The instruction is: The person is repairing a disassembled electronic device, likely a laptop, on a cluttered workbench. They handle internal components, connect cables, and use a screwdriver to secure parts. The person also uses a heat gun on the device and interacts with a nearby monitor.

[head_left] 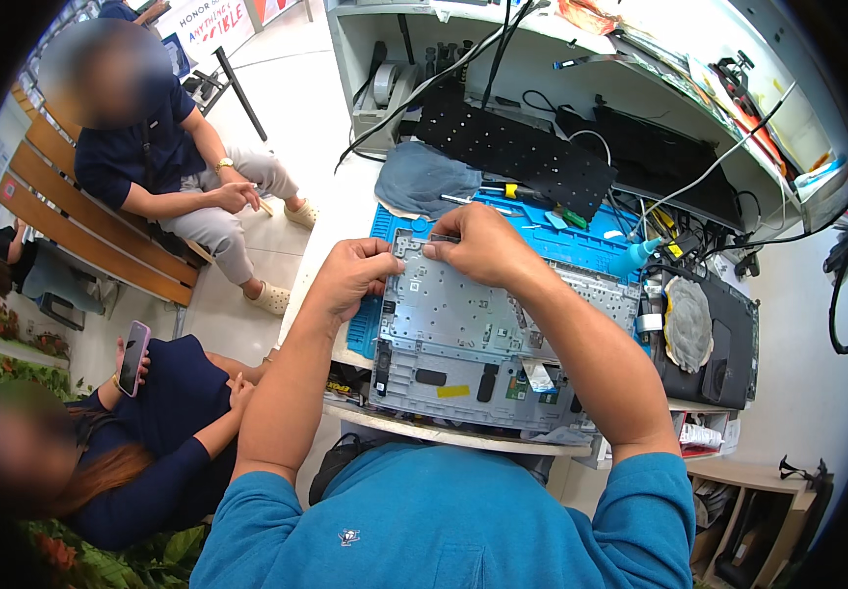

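A silver laptop top case [444, 309], its inner side up, lies at the front of the bench on a blue work mat [581, 245]. My left hand [353, 278] is closed at the case's far left corner, thumb and fingers pinching its edge. Close beside it, my right hand [478, 243] pinches at the far edge with thumb and forefinger. A small dark piece shows by those fingertips, too small to name. A white ribbon cable [539, 375] and a yellow tape strip [452, 391] sit on the case's near part.
Behind the mat lie a grey cloth [428, 179] and a black perforated sheet [517, 137]. To the right are a teal-tipped bottle [635, 257], loose cables and a black laptop part [723, 339] bearing a round grey pad [687, 324]. Two people sit at the left, one holding a phone [133, 358].
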### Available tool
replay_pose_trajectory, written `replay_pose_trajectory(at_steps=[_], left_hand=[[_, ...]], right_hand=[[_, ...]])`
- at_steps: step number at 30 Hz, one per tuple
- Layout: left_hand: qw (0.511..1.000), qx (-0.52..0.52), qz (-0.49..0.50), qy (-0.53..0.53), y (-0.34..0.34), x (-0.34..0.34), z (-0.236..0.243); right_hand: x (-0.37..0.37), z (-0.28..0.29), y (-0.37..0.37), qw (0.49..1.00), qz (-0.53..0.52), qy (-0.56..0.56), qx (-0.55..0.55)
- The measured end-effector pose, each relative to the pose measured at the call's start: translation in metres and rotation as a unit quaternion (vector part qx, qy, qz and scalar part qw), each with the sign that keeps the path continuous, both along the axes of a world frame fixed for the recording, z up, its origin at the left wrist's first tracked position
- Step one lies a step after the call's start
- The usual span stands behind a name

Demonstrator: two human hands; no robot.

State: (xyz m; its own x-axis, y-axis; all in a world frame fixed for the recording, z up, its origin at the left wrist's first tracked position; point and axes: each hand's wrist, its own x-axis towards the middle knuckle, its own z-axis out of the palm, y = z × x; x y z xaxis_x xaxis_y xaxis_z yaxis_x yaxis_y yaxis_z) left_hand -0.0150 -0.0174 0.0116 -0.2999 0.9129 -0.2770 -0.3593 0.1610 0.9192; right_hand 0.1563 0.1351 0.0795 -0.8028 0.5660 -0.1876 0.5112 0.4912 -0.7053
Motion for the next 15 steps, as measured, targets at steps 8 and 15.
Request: replay_pose_trajectory(at_steps=[8,15], left_hand=[[0.999,-0.005,0.008,0.036,0.0006,0.0055,0.0044],[0.998,0.011,0.018,0.058,0.0016,0.0062,-0.0013]], right_hand=[[-0.0005,0.0021,-0.0032,1.000,-0.001,-0.003,0.013],[-0.0013,0.0038,-0.0035,1.000,0.011,-0.007,0.008]])
